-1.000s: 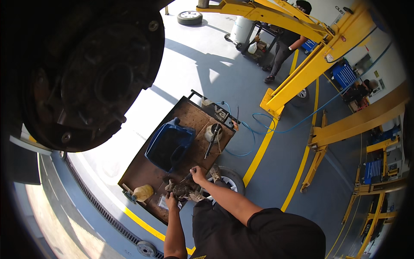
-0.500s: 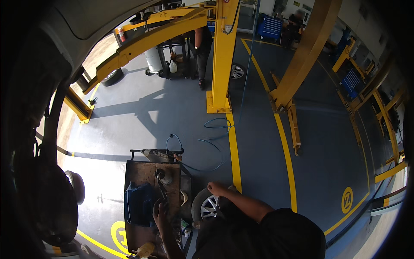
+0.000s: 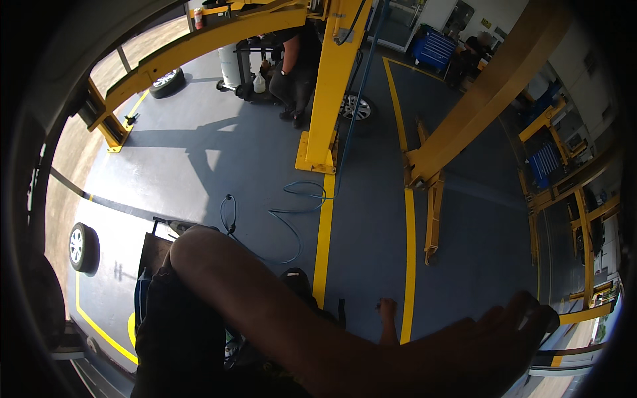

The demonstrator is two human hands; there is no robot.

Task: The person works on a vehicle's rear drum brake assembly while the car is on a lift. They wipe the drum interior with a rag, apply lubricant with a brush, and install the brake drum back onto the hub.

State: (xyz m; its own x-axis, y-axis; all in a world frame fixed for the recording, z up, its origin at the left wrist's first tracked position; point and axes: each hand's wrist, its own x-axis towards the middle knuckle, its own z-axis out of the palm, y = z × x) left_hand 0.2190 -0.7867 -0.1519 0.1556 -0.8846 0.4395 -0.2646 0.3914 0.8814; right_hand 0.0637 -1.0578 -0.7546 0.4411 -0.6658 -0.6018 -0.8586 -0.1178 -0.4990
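My left forearm stretches large across the lower view, its elbow over the trolley (image 3: 154, 251) at the left. My left hand (image 3: 521, 325) is raised close at the lower right, in deep shadow, its fingers bent; what they hold, if anything, does not show. Lower down, my right hand (image 3: 387, 308) hangs above the grey floor with its fingers curled in; a small dark bit shows at them, too small to name. My arm and dark sleeve hide most of the trolley and what lies on it.
A blue hose (image 3: 292, 211) lies coiled on the floor ahead. Yellow lift posts (image 3: 322, 106) and a lift arm (image 3: 432, 215) stand beyond. A wheel (image 3: 78, 247) is at the left. Another person (image 3: 296, 73) stands behind the post; a blue tool cabinet (image 3: 432, 50) is farther back.
My left arm has swung up from the trolley and across to the right, covering it. My right hand has moved right, away from the trolley. The whole view has shifted.
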